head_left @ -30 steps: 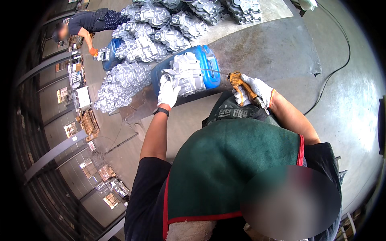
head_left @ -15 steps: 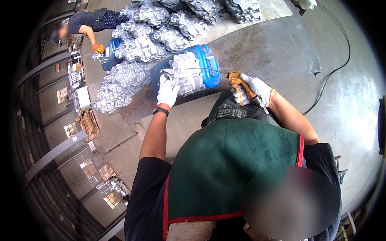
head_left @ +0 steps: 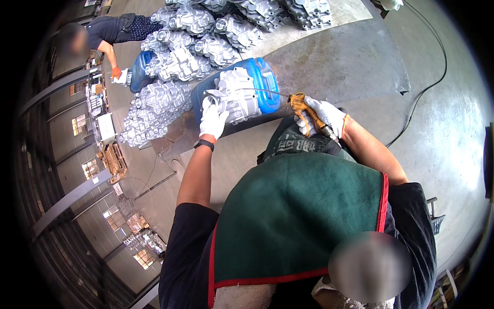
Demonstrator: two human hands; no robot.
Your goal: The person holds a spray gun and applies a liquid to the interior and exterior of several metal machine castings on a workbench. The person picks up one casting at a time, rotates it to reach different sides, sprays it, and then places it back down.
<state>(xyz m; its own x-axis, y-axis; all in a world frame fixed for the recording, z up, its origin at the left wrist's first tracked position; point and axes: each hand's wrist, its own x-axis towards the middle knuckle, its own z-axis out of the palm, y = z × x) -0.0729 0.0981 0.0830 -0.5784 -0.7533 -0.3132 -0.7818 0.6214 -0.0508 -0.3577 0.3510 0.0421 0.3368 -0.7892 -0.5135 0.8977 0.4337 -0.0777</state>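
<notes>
A silvery metal casting (head_left: pixel 237 95) lies on top of a blue plastic drum (head_left: pixel 265 77) on its side. My left hand (head_left: pixel 212 118), in a white glove, rests on the near left side of the casting. My right hand (head_left: pixel 325 116), also in a white glove, grips an orange blow gun (head_left: pixel 301 105) to the right of the drum. The gun's long thin nozzle (head_left: pixel 257 90) points left, over the top of the casting. A dark green apron covers the body below.
Piles of similar silvery castings (head_left: pixel 206 36) lie behind and to the left of the drum. Another person (head_left: pixel 110 31) bends over a second blue drum (head_left: pixel 138 69) at upper left. A black cable (head_left: pixel 427 85) snakes over the concrete floor at right. Racks stand along the left.
Hardly anything differs. Both hands stay at the casting and the blow gun; the gun has shifted very slightly left.
</notes>
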